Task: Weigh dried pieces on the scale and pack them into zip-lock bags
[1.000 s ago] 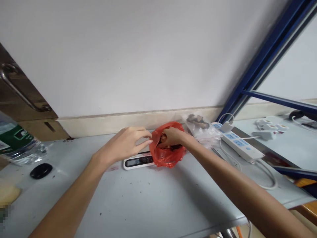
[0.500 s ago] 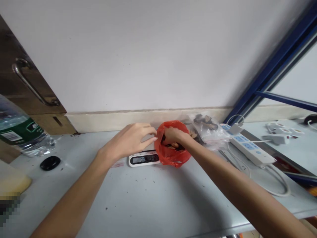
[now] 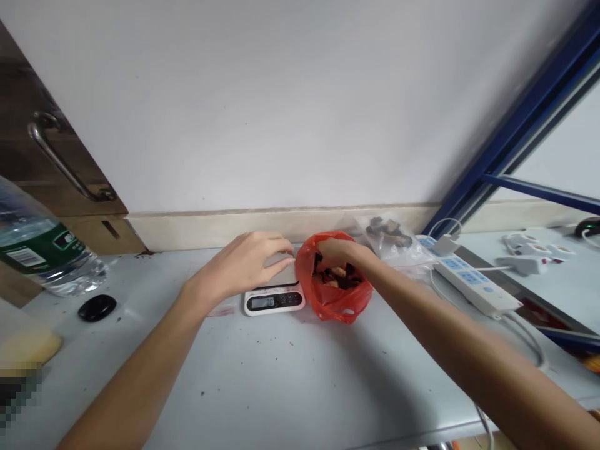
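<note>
A red plastic bag (image 3: pixel 344 306) stands open beside a small white digital scale (image 3: pixel 274 302), whose display appears to read 0.0. Dark and tan dried pieces (image 3: pixel 340 275), perhaps dried mushrooms, lie inside the bag. My right hand (image 3: pixel 335 251) reaches into the bag's mouth; its fingertips are hidden among the pieces and the bag wall. Above the scale's plate hovers my left hand (image 3: pixel 253 259), thumb and fingers apart with a gap between them, tips close to the bag's left rim. Whether they touch the rim is hard to see.
Behind the bag lies a clear bag of dark pieces (image 3: pixel 389 234). To the right run a white power strip (image 3: pixel 473 281) and its cables. A water bottle (image 3: pixel 42 250) and a black oval object (image 3: pixel 97 308) are at left, and a blue metal frame (image 3: pixel 497 144) rises at right.
The red bag's mouth has shifted slightly right and toward me, showing more of the pieces. My right hand has moved slightly right within it. My left hand has hardly moved.
</note>
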The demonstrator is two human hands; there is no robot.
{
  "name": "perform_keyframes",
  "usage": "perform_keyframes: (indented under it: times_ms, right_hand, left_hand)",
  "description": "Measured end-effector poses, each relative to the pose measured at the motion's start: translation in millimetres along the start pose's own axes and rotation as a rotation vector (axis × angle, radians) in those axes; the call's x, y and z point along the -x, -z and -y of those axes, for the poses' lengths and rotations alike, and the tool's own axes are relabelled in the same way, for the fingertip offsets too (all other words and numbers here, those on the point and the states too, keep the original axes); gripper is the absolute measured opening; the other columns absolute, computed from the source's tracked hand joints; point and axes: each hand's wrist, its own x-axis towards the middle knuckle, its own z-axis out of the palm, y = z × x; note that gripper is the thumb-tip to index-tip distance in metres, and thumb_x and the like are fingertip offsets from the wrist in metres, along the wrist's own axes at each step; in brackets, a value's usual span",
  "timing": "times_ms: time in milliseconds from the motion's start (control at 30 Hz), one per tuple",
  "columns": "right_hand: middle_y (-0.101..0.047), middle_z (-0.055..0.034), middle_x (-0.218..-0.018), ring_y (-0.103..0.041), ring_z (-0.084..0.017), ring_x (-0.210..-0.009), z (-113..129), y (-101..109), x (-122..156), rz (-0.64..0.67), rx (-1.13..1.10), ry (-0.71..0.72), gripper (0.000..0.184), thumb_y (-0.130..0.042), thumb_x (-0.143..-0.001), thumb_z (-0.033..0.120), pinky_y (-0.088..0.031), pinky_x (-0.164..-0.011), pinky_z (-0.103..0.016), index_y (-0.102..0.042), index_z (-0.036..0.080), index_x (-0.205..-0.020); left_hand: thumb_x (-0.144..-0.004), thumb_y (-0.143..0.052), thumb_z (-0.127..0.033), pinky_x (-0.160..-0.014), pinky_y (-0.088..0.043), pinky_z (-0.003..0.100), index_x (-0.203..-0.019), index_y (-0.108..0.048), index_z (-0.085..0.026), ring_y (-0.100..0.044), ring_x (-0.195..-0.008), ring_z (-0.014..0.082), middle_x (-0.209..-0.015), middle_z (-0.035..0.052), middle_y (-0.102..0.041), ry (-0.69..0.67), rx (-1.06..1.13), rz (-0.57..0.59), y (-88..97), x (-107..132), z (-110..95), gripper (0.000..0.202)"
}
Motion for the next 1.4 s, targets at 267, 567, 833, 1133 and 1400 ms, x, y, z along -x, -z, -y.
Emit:
perform_keyframes:
  times_ms: [267,567,833,1133,1400]
  right_hand:
    - [-0.065,-0.0031,-0.066,-0.064,-0.018,-0.065,-13.0,6.5,5.3,-0.115,-0.073,0.017,0.010,-0.059,-0.082,0.014,-0.048,-0.057,-0.026,-0.069,0.015,-0.080]
    - [-0.074,-0.0053,-0.102,-0.069,-0.023,-0.091,-44.1,19.7,29.2,-0.137,-0.251,0.210,0.029,-0.068,-0.075,0.015,-0.053,-0.069,-0.026,-0.067,0.020,-0.104]
    - [-0.069,0.0020,-0.079,-0.064,-0.014,-0.064,5.8,45.1,58.8,0.098,-0.317,0.430,0.023,-0.066,-0.082,0.024,-0.050,-0.061,-0.024,-0.060,0.023,-0.104]
    - [-0.073,-0.0139,-0.103,-0.070,-0.024,-0.082,98.4,26.6,14.5,-0.197,0.182,0.287,0.040,-0.061,-0.079,0.007,-0.046,-0.055,-0.027,-0.062,0.016,-0.118]
    - [-0.075,-0.0105,-0.106,-0.072,-0.024,-0.085,104.6,20.7,-1.2,-0.095,0.157,0.289,0.041,-0.078,-0.076,0.030,-0.051,-0.059,-0.027,-0.071,0.020,-0.115]
  left_hand:
    - [-0.097,-0.046,-0.034,-0.079,-0.050,0.033,-0.106,-0.073,-0.021,-0.067,-0.091,0.0210,-0.105,0.0045,-0.074,0.016,-0.005,0.025,3.1,0.5,0.3,0.031]
    - [-0.095,-0.045,-0.041,-0.086,-0.050,0.032,-0.112,-0.072,-0.023,-0.066,-0.104,0.0238,-0.115,0.0053,-0.073,0.129,0.009,0.151,15.6,6.3,12.8,0.036]
    - [-0.088,-0.051,-0.050,-0.085,-0.050,0.032,-0.138,-0.056,-0.028,-0.067,-0.106,0.0249,-0.132,0.0089,-0.066,0.404,-0.042,0.476,28.6,19.5,40.4,0.055]
    - [-0.086,-0.047,-0.055,-0.087,-0.050,0.034,-0.140,-0.053,-0.027,-0.068,-0.101,0.0260,-0.127,0.0113,-0.069,0.540,-0.086,0.505,38.1,33.5,62.8,0.061]
    - [-0.086,-0.047,-0.057,-0.084,-0.050,0.032,-0.140,-0.053,-0.029,-0.068,-0.101,0.0252,-0.130,0.0098,-0.068,0.499,-0.071,0.470,37.9,35.8,68.0,0.061]
